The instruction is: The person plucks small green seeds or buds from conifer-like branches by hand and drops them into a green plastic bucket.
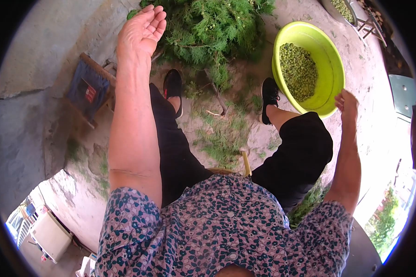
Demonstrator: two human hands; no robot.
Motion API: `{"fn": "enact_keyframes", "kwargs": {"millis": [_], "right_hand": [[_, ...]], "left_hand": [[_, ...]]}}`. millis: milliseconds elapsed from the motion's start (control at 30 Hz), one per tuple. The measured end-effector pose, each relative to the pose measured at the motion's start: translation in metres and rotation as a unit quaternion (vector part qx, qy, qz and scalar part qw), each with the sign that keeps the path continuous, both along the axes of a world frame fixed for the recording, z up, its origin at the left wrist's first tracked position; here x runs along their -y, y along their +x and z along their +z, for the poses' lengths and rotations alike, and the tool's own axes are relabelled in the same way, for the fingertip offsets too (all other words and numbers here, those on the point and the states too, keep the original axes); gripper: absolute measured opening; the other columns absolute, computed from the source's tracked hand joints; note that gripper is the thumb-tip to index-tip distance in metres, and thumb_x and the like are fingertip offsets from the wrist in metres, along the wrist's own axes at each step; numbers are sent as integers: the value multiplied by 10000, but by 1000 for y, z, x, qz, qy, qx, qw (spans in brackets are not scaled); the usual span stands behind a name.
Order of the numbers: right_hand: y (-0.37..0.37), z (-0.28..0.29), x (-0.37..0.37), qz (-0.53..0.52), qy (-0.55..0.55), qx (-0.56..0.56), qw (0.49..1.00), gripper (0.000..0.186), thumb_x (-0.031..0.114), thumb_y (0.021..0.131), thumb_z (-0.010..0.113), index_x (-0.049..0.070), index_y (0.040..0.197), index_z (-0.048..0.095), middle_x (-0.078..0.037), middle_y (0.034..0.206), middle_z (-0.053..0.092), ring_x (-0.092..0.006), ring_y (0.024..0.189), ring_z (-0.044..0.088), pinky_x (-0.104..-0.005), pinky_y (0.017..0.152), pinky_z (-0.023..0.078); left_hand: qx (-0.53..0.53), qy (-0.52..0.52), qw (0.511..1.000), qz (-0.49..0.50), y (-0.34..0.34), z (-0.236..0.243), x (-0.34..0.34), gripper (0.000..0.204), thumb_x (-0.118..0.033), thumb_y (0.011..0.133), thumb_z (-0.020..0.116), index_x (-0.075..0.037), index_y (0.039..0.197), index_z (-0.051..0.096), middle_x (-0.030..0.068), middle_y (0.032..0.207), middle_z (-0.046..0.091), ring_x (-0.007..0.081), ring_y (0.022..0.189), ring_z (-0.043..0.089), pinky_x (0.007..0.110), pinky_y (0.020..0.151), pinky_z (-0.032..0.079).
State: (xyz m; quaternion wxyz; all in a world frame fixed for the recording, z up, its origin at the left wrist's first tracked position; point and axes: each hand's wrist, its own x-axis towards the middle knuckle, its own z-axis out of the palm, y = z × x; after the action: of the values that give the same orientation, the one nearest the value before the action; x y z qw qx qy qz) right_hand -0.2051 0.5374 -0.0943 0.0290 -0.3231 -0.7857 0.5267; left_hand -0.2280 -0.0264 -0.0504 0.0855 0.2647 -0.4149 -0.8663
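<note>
Left hand (145, 32): upper left of the frame, palm turned up, fingers loosely curled and spread from the palm, nothing seen in it; just beside the leafy branches.

Right hand (347, 102): right of the frame, fingers bent in, at the lower right rim of the tub; cannot tell whether they grip the rim or anything else.

Branches (212, 32): one green, feathery heap, top centre, a bare woody stem pointing down toward the middle of the frame.

Tub (332, 60): one, round, yellow-green, upper right, tilted in view.

Seed cones (298, 71): many, small, green, heaped inside the tub, against its left side.

Bowl (351, 18): one, metal, top right edge, holding more green pieces, on a stand (372, 30).

Shoes (173, 85): one pair, black; one left of the branch stem, the other just beside the tub.

Stool (88, 87): one, folding type, dark blue cloth seat, left of the frame.

Loose green sprigs (222, 138): scattered on the ground, centre.
</note>
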Motion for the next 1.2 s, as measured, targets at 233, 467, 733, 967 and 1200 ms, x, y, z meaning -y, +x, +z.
{"fn": "enact_keyframes", "kwargs": {"millis": [233, 467, 733, 967, 1200], "right_hand": [[-77, -5, 106, 251, 274, 55, 927, 332, 225, 796, 573, 22, 1057, 602, -69, 826, 620, -132, 653, 554, -237, 567, 418], [-47, -142, 257, 393, -18, 132, 910, 293, 100, 803, 533, -3, 1077, 559, -71, 717, 601, -150, 578, 578, -272, 484, 485], [14, -229, 350, 300, -189, 146, 924, 465, 59, 731, 591, 16, 1159, 414, -125, 813, 574, -161, 540, 567, -301, 400, 455], [19, -254, 335, 306, -93, 188, 929, 173, 65, 799, 515, -18, 949, 542, -97, 661, 573, -164, 520, 558, -300, 441, 467], [42, -220, 301, 150, -303, 141, 930, 115, -2, 817, 487, -34, 914, 542, -114, 751, 599, -170, 585, 563, -313, 544, 492]], "left_hand": [[0, 7, 1000, -30, -8, -15, 27, 242, 14, 822, 528, 57, 1057, 488, 165, 1009, 573, 236, 909, 572, 336, 812, 474], [5, 2, 1000, -20, 3, -2, 23, 277, 13, 816, 539, 61, 1082, 480, 162, 1023, 567, 222, 923, 561, 322, 816, 470], [16, -18, 1000, -3, 14, 11, 11, 290, -1, 812, 552, 61, 1088, 491, 156, 1022, 571, 212, 912, 557, 314, 804, 470], [3, -10, 999, -32, 9, 10, 6, 282, 0, 815, 547, 56, 1087, 495, 157, 1020, 571, 209, 916, 555, 310, 807, 469], [20, -13, 999, -30, 9, 10, 0, 268, -5, 827, 531, 55, 1085, 494, 156, 1023, 570, 203, 919, 556, 299, 821, 461]]}}
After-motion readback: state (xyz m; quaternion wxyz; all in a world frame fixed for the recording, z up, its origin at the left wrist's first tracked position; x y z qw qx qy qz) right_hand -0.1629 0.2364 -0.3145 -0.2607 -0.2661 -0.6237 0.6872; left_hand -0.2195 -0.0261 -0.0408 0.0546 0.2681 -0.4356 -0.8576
